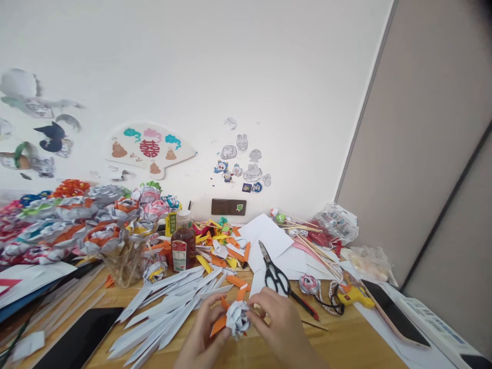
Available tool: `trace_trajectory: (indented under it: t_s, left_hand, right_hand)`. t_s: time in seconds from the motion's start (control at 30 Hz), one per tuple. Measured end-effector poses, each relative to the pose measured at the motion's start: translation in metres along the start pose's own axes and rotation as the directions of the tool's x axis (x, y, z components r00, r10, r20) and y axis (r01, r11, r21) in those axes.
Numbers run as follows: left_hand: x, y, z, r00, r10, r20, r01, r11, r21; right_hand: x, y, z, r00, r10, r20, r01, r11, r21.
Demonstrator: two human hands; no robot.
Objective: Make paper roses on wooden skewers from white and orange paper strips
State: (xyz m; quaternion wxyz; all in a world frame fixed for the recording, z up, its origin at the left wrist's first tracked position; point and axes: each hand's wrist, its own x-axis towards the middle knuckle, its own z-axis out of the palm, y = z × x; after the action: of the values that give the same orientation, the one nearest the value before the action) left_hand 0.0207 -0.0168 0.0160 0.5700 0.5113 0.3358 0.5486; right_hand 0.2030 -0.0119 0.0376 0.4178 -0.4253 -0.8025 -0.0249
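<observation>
Between my hands, low over the wooden table, is a paper flower [237, 319] with a white folded middle and orange paper strips [219, 325] sticking out at its left. My left hand [205, 330] grips it from the left, thumb below and fingers behind. From the right, my right hand [274, 323] pinches the flower's edge between thumb and fingertips. Just beyond the right hand lie black-handled scissors [274, 274], blades pointing away. Folded white paper strips [165, 312] spread out to the left of my hands. Part of the flower is hidden behind the fingers.
A heap of finished paper flowers [102, 236] fills the left back. Beside it stands a bottle of dark liquid [183, 248]. Orange and yellow folded pieces [223, 246] lie behind. A yellow glue gun [355, 296] and phones [395, 312] [79, 338] lie around the sides.
</observation>
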Motion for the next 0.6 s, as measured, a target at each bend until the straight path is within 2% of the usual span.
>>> trace_trajectory:
  t_s: [0.13, 0.6]
  left_hand:
    - [-0.001, -0.002, -0.003, 1.000, -0.006, 0.012, 0.006, 1.000, 0.002]
    - [-0.002, -0.006, -0.005, 0.999, 0.034, 0.017, -0.034, 0.999, 0.012]
  right_hand:
    - [-0.002, -0.002, 0.003, 0.994, -0.091, -0.053, 0.086, 0.993, -0.080]
    - [0.002, -0.012, 0.001, 0.966, -0.234, -0.112, 0.201, 0.948, -0.246]
